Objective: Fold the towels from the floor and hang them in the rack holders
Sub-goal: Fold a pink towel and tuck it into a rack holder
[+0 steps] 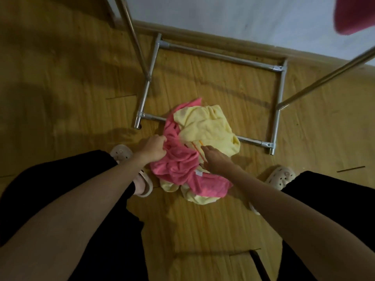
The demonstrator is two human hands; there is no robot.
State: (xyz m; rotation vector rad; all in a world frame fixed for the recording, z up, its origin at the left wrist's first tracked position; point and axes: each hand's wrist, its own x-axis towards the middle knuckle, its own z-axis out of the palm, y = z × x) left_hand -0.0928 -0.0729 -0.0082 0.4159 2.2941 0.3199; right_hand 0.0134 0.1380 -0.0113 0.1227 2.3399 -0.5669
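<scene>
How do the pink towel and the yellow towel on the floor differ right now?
The pink towel is bunched in the grip of the left hand; no hand grips the yellow towel, though the right hand reaches in beside it. The pink towel lies nearer the person's feet, while the yellow towel drapes over the rack's base bar. Both are crumpled, unfolded, and overlap in one pile on the wooden floor.

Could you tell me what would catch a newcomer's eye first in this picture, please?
A crumpled heap of towels on the wooden floor: a pink towel tangled with a yellow towel. The left hand grips the pink one while the right hand reaches into the heap. Behind lies the metal rack base.
</scene>
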